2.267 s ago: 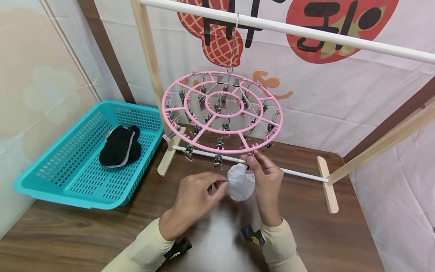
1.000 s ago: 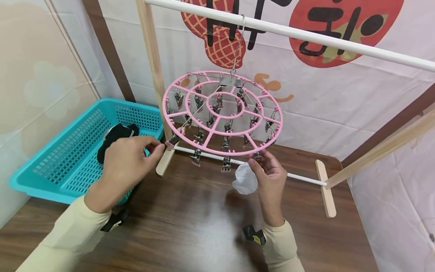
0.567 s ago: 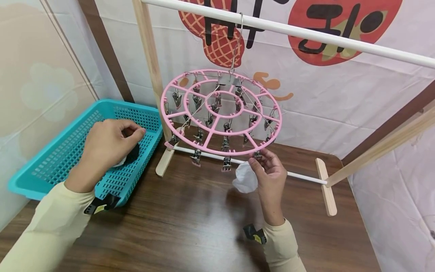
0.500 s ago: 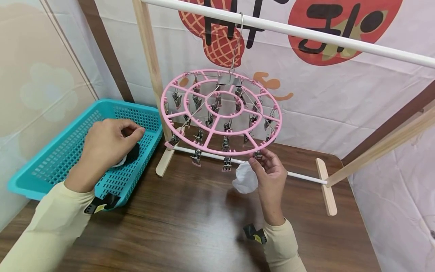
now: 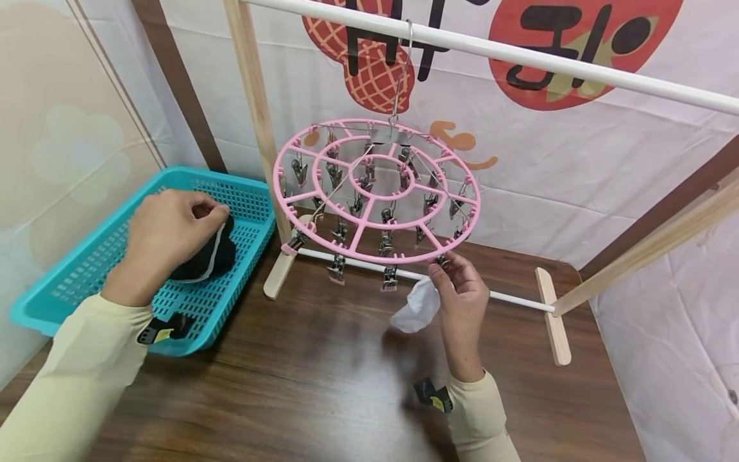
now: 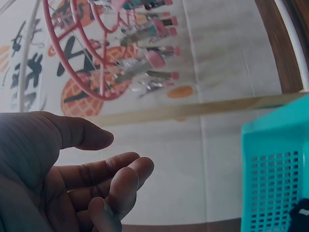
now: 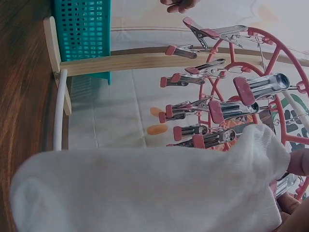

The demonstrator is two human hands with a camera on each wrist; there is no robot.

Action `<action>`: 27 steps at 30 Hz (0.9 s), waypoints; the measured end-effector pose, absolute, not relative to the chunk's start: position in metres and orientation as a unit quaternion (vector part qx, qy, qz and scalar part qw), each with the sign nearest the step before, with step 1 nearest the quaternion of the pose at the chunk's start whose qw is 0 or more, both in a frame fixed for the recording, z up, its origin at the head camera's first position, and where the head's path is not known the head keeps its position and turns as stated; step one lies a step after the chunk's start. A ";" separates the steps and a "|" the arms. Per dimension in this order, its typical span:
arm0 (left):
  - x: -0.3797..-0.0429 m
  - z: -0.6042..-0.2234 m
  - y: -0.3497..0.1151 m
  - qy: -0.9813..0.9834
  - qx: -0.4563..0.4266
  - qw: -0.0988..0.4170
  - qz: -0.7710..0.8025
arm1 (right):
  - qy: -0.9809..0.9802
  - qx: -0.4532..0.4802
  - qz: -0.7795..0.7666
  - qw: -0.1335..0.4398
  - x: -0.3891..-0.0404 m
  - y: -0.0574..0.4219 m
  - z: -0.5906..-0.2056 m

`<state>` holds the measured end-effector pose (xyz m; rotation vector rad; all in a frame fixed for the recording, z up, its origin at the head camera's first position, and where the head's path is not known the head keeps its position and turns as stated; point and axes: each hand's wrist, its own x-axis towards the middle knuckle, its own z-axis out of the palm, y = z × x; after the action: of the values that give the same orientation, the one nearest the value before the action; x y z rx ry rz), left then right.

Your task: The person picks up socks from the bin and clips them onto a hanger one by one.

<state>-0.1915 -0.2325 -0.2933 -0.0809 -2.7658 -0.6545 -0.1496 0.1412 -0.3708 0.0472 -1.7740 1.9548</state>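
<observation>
My right hand (image 5: 464, 295) pinches a metal clip (image 5: 442, 262) at the front right of a pink round clip hanger (image 5: 381, 260). A white sock (image 5: 420, 307) hangs there by its cuff; in the right wrist view the sock (image 7: 145, 188) stretches across the lower part, cuff close to the fingertips. Over the turquoise basket (image 5: 228, 314) hovers my left hand (image 5: 167, 240), loosely curled and holding nothing. The left wrist view shows a gap between its thumb (image 6: 91, 137) and fingers. Below it, partly covered, lies a black cloth piece with pale edging (image 5: 210, 260).
The hanger hooks onto a white rail (image 5: 519, 61) of a wooden-legged rack, with a lower white bar (image 5: 514, 300) near the table. Several metal clips dangle from the rings. A wooden foot (image 5: 553, 317) stands at right on the brown table (image 5: 323, 385). Printed cloth hangs behind.
My left hand has moved from beside the white sock leftward to above the basket. The right hand stays at the same clip, and the sock has swung slightly.
</observation>
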 end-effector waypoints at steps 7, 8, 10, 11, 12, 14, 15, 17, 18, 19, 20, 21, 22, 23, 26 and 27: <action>-0.204 -0.302 -0.249 -0.969 0.012 0.106 -0.221 | -0.656 0.010 0.713 0.246 -0.149 0.143 -0.371; -0.205 -0.303 -0.251 -0.970 0.018 0.100 -0.219 | -0.658 0.008 0.711 0.247 -0.150 0.143 -0.371; -0.208 -0.305 -0.255 -0.972 0.029 0.089 -0.217 | -0.660 0.007 0.709 0.249 -0.150 0.144 -0.370; -0.209 -0.306 -0.257 -0.972 0.034 0.085 -0.217 | -0.662 0.007 0.707 0.250 -0.150 0.144 -0.370; -0.210 -0.307 -0.258 -0.972 0.038 0.080 -0.217 | -0.662 0.007 0.706 0.250 -0.151 0.144 -0.369; -0.212 -0.308 -0.262 -0.973 0.043 0.068 -0.218 | -0.663 0.007 0.706 0.250 -0.151 0.144 -0.369; -0.213 -0.309 -0.263 -0.973 0.046 0.061 -0.218 | -0.664 0.007 0.705 0.249 -0.151 0.144 -0.369; -0.216 -0.311 -0.266 -0.974 0.050 0.046 -0.217 | -0.666 0.005 0.704 0.248 -0.151 0.144 -0.369; -0.218 -0.312 -0.267 -0.974 0.052 0.038 -0.217 | -0.666 0.004 0.704 0.247 -0.151 0.144 -0.369; -0.220 -0.313 -0.268 -0.974 0.056 0.029 -0.216 | -0.666 0.004 0.704 0.246 -0.151 0.145 -0.369; -0.222 -0.314 -0.270 -0.974 0.057 0.021 -0.216 | -0.666 0.005 0.704 0.246 -0.151 0.145 -0.369; -0.224 -0.315 -0.272 -0.975 0.058 0.013 -0.215 | -0.665 0.006 0.705 0.245 -0.151 0.145 -0.369; -0.227 -0.316 -0.274 -0.975 0.059 0.006 -0.216 | -0.665 0.007 0.706 0.245 -0.151 0.145 -0.370; -0.229 -0.317 -0.276 -0.975 0.061 -0.001 -0.215 | -0.664 0.008 0.707 0.244 -0.151 0.145 -0.370; -0.237 -0.321 -0.283 -0.975 0.069 -0.029 -0.209 | -0.662 0.013 0.709 0.242 -0.151 0.145 -0.371; -0.240 -0.323 -0.286 -0.975 0.073 -0.039 -0.206 | -0.662 0.013 0.709 0.242 -0.151 0.146 -0.371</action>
<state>-0.2395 -0.2858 -0.3226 0.2338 -3.1419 -0.6633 -0.1511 0.1456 -0.3708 0.0365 -1.8107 1.9391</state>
